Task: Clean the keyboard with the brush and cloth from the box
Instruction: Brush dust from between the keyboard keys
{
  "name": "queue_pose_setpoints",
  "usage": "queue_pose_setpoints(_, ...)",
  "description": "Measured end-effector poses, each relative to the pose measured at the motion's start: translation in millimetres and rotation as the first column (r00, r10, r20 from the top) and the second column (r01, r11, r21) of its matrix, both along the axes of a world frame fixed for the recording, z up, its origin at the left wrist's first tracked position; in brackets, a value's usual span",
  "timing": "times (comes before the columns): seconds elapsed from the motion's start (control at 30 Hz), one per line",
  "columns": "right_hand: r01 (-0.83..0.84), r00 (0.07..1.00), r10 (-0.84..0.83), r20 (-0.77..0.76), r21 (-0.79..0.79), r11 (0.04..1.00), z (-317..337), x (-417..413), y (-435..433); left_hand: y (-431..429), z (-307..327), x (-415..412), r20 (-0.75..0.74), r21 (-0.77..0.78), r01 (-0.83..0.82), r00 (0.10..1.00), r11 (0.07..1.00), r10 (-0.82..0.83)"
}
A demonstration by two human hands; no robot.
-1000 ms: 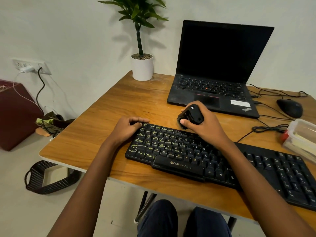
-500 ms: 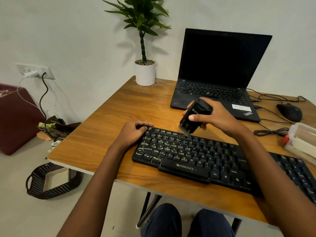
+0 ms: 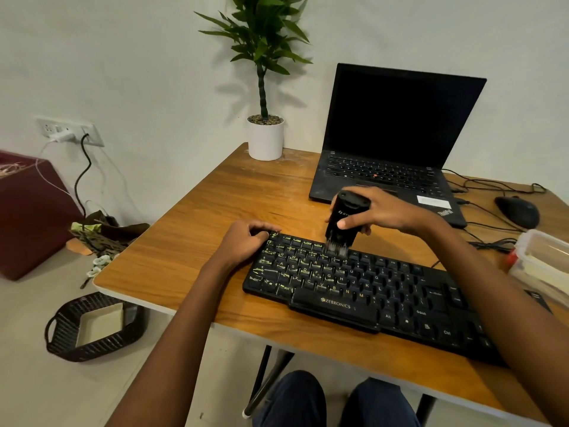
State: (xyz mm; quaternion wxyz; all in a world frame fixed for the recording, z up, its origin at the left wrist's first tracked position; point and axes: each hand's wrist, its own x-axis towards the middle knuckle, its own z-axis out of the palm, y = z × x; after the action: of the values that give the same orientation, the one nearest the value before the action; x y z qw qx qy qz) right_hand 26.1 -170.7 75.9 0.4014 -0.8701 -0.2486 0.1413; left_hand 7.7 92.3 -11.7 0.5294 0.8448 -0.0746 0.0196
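Note:
A black Zebronics keyboard [image 3: 369, 291] lies across the wooden table [image 3: 215, 229]. My right hand [image 3: 381, 212] grips a black brush [image 3: 341, 223] held upright, its bristles down on the keyboard's top key rows. My left hand [image 3: 246, 240] rests on the keyboard's upper left corner, fingers curled over the edge. A clear plastic box [image 3: 542, 260] sits at the right edge of the table; what it holds is not clear.
An open black laptop [image 3: 394, 140] stands behind the keyboard, a white potted plant [image 3: 265, 138] at the back corner, and a black mouse [image 3: 517, 211] with cables on the right. On the floor at left lie a dark woven basket [image 3: 92, 328] and a maroon box [image 3: 27, 211].
My right hand turned the brush from lying sideways to upright and brought its bristles down onto the top key rows. The left hand stayed on the keyboard corner.

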Motion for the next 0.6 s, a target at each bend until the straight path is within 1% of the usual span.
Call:
queue_pose_setpoints(0.07, 0.036, 0.995, -0.038, 0.09, 0.016, 0.999, 2, 3, 1, 1, 0, 0, -0.003, -0.005, -0.001, 1.0, 1.0, 0.0)
queue_pose_setpoints(0.17, 0.084, 0.995, -0.09, 0.044, 0.122, 0.989, 5, 0, 1, 0, -1, 1, 0.001, -0.004, -0.003, 1.0, 1.0, 0.003)
queue_pose_setpoints(0.27, 0.075, 0.996, -0.079, 0.042, 0.096, 0.993, 3, -4, 4, 1, -2, 2, -0.002, -0.015, -0.005, 1.0, 1.0, 0.005)
queue_pose_setpoints(0.37, 0.059, 0.998, -0.058, -0.015, 0.102, 0.993, 0, -5, 6, 1, -3, 3, 0.002, -0.017, 0.005, 1.0, 1.0, -0.005)
queue_pose_setpoints(0.47, 0.067, 0.996, -0.064, -0.06, 0.057, 0.996, -3, -5, 9, 2, -4, 5, 0.003, -0.021, 0.002, 1.0, 1.0, -0.002)
queue_pose_setpoints(0.6, 0.024, 0.993, -0.039, -0.109, -0.139, 0.99, -4, -3, 12, 2, -5, 5, 0.005, -0.031, 0.003, 1.0, 1.0, -0.002)
